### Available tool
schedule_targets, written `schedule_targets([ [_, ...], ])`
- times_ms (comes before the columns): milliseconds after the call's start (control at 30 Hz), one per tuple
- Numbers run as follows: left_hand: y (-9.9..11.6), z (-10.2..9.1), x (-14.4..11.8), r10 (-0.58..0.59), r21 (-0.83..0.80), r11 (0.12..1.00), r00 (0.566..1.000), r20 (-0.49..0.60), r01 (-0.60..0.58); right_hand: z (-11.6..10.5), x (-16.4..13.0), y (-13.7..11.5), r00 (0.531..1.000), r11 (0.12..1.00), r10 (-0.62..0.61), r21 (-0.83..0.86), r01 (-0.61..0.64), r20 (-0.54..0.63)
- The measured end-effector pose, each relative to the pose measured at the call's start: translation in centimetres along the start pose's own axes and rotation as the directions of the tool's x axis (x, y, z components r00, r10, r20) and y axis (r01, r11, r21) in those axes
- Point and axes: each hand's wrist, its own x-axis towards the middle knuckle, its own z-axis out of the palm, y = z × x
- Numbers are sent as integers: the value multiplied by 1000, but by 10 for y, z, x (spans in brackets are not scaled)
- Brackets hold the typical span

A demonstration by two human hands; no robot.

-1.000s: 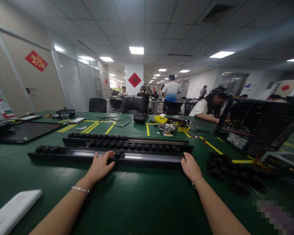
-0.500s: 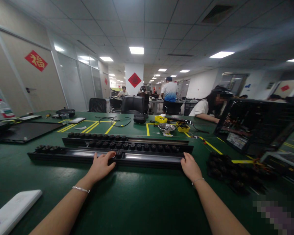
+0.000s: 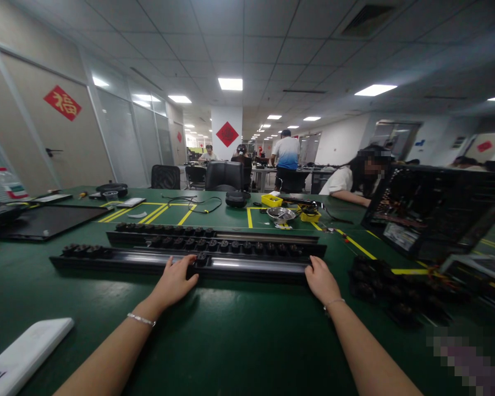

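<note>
Here we rest our left hand (image 3: 174, 280) flat, fingers spread, on the middle of the near black rail (image 3: 181, 263), which lies crosswise on the green table (image 3: 231, 335). Our right hand (image 3: 322, 281) presses its right end, beside loose black parts (image 3: 396, 291).

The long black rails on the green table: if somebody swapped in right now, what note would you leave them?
Left hand: flat on the near edge of the front rail, about midway along, fingers beside a knob; no closed grip.
Right hand: at the rail's right end, fingers on it; grip unclear.
Things: three long black rails lie side by side on the green table. The front one has a few black knobs at its left end; the back two hold more.
Loose pile of black parts lies right of the right hand.
Done or left: most of the front rail is bare.
</note>
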Motion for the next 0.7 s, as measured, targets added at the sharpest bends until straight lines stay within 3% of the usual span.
schedule_targets([
  [700, 6, 0, 1, 4, 34, 999, 1000, -9, -4, 2, 1, 1, 1000, 1000, -14, -14, 14, -15],
])
